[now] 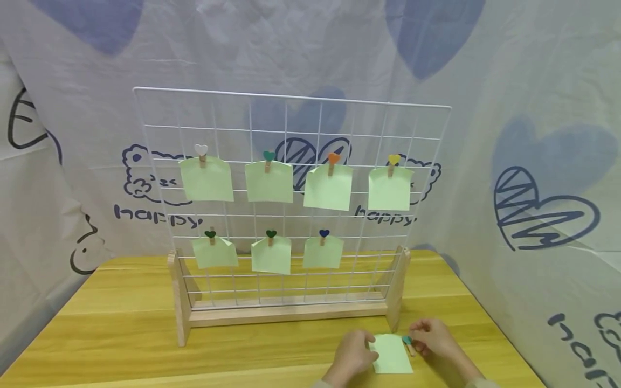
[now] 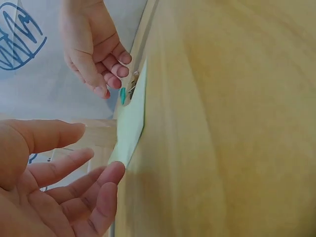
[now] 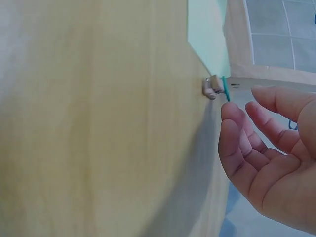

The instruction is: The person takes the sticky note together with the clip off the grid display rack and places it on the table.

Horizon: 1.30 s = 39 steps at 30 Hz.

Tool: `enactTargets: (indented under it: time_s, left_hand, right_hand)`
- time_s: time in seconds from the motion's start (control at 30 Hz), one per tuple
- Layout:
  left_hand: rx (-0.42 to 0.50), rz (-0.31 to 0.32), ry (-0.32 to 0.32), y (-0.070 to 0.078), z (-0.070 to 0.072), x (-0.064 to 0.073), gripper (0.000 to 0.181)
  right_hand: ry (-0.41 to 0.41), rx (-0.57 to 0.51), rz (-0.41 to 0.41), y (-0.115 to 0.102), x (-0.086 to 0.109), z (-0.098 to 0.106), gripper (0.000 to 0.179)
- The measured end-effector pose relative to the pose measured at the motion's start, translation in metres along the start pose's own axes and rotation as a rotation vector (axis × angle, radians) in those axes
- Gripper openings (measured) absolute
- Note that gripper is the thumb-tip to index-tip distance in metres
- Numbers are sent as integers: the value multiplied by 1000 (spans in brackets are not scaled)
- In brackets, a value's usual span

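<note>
A pale green paper note lies on the wooden table in front of the grid rack. My left hand is at its left edge, fingers loosely bent; in the left wrist view a fingertip overlaps the corner of the note. Beside the note's right edge lies a small wooden clothespin topped with a teal heart. Just right of it is my right hand, its fingers relaxed and thumb apart. In the right wrist view the fingertips hover close to the clothespin, with nothing between them.
A white wire grid stands upright in a wooden base behind my hands. Several green notes hang on it in two rows, each under a heart clothespin. Patterned cloth surrounds the table.
</note>
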<state>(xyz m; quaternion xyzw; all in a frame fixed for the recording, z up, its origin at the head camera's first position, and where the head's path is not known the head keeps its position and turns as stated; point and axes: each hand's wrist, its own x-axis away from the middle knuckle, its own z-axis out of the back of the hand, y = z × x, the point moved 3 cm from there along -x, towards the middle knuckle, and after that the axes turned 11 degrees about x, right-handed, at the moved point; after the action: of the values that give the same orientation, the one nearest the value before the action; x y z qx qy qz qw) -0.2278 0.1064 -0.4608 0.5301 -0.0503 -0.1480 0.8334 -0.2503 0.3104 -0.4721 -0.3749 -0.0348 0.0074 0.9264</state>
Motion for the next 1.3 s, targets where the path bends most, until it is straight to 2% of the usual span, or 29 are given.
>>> enactTargets:
  time_s: [0.27, 0.5, 0.83, 1.13, 1.3]
  left_hand:
    - [113, -26, 25, -2, 9, -2, 13]
    - [114, -89, 42, -2, 19, -2, 6]
    - [147, -126, 59, 5, 35, -1, 10]
    - [198, -108, 67, 8, 48, -2, 9]
    - [181, -135, 86, 11, 55, -1, 7]
  right_hand:
    - [65, 7, 35, -14, 0, 3, 12]
    - [88, -16, 66, -28, -1, 2, 11]
    - [100, -90, 93, -47, -11, -1, 13]
    - [98, -129, 131, -63, -14, -4, 14]
    - [98, -150, 139, -73, -16, -6, 14]
